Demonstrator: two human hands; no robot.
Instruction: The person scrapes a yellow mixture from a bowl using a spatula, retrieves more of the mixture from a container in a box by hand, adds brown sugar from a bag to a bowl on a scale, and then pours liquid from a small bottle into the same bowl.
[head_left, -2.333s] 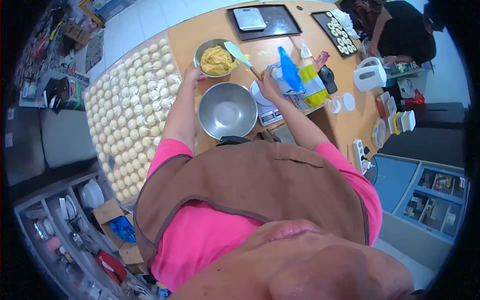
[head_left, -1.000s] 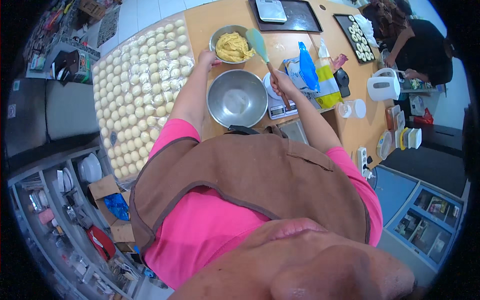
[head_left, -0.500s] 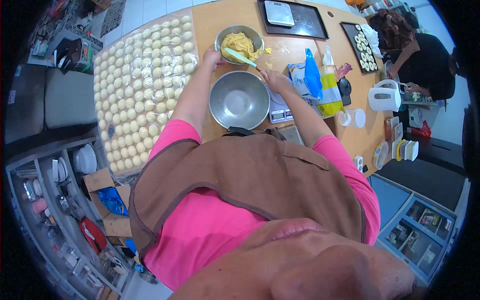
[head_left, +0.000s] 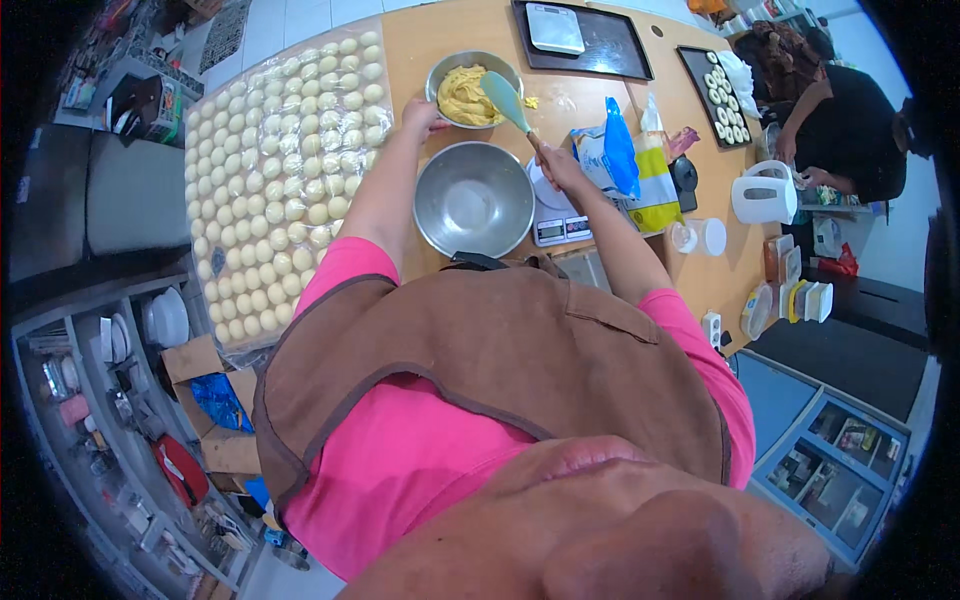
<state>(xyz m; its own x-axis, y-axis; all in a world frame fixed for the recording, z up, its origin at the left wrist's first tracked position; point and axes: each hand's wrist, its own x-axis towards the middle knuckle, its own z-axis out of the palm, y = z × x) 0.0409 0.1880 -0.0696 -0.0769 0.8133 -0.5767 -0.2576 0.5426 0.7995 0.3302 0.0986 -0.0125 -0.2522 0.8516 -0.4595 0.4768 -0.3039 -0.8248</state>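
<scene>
My left hand (head_left: 421,115) grips the rim of a metal bowl (head_left: 437,72) at the far side of the table. Thick yellow dough or batter (head_left: 465,97) lies in that bowl. In my right hand (head_left: 560,167) is the wooden handle of a pale green spatula (head_left: 505,100), its blade raised over the bowl's right side. Nearer to me stands a larger metal mixing bowl (head_left: 474,200) with nothing in it. A kitchen scale (head_left: 560,229) sits beside it, partly under my right wrist.
Many round dough balls (head_left: 262,190) lie under clear plastic at left. A blue-and-white bag (head_left: 610,155), a yellow-green bag (head_left: 655,190) and a white jug (head_left: 764,194) stand right. Behind are a dark tray (head_left: 620,55) with another scale. A co-worker (head_left: 850,130) works at far right.
The spatula has lifted out of the yellow mix, its blade now turned up and rightward. My right hand has shifted slightly right and nearer. My left hand stays on the bowl.
</scene>
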